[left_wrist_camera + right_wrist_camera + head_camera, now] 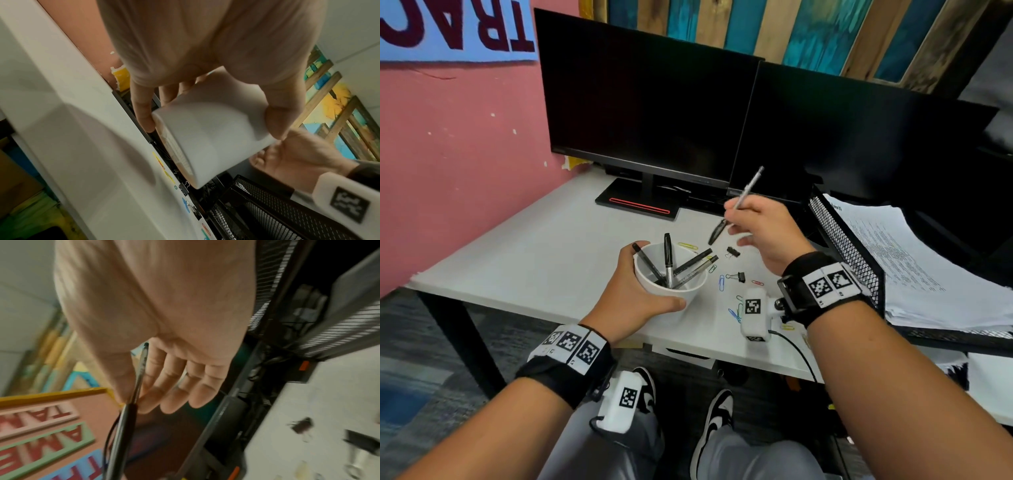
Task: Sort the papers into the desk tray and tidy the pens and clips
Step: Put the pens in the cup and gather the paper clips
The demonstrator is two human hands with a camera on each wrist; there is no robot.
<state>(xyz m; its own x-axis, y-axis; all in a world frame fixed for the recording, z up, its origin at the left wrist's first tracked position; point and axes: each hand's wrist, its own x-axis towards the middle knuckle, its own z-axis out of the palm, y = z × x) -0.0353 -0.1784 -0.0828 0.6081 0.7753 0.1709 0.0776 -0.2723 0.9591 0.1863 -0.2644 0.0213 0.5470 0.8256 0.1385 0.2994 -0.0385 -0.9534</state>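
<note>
My left hand point(635, 294) grips a white cup point(671, 274) just above the white desk point(544, 246), thumb on its near side. Several black markers point(668, 260) stand in the cup. In the left wrist view the cup point(211, 138) sits between thumb and fingers. My right hand point(760, 229) is raised to the right of the cup and pinches a pen point(738, 205) with a clear barrel and black cap, cap end pointing down toward the cup. The right wrist view shows the pen point(131, 400) between thumb and forefinger. A stack of papers point(914, 260) lies in the black mesh tray point(842, 246).
Coloured paper clips point(721, 283) and black binder clips point(736, 277) are scattered on the desk between the cup and the tray. Two dark monitors point(654, 102) stand at the back, with a pink wall on the left. My legs and shoes are below the desk edge.
</note>
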